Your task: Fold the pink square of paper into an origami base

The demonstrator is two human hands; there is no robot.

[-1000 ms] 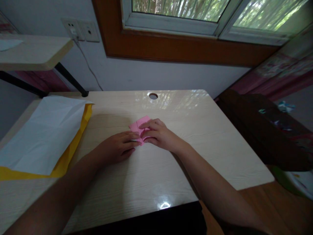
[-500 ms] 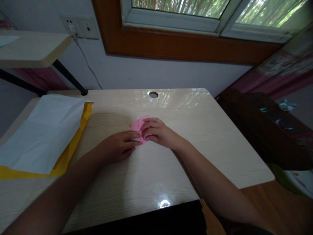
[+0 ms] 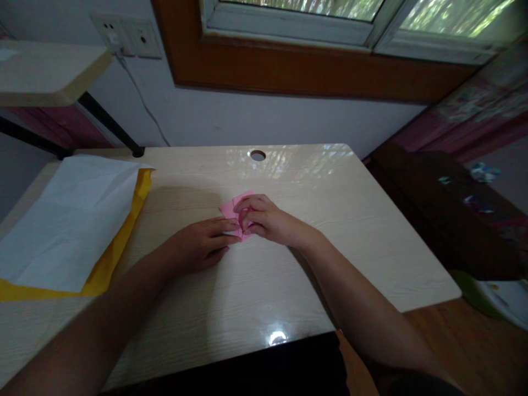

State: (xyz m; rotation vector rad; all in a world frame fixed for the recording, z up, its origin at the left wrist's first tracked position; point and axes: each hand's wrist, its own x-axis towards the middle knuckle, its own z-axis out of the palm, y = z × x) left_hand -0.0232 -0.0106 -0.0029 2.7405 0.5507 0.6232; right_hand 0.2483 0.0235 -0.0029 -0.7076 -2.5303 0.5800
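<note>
A small folded sheet of pink paper [image 3: 230, 208] lies on the desk [image 3: 256, 291] between my hands, with crease lines showing on it. My left hand [image 3: 205, 242] rests at its lower left, fingers stretched out flat with their tips on the paper. From the right, my right hand [image 3: 266, 220] reaches over the sheet. Its fingers are bent and drawn together on the paper, covering much of its right part. What lies under those fingertips is hidden.
At the left lie a large white sheet [image 3: 74, 220] and a yellow sheet [image 3: 119, 247] beneath it. A raised shelf [image 3: 53, 71] on black legs stands behind them. A round cable hole [image 3: 258, 155] is near the desk's back edge, below the window [image 3: 289, 27].
My right hand's fingers have bent more and bunched closer together on the pink paper. My left hand stays in place. The camera view has shifted slightly.
</note>
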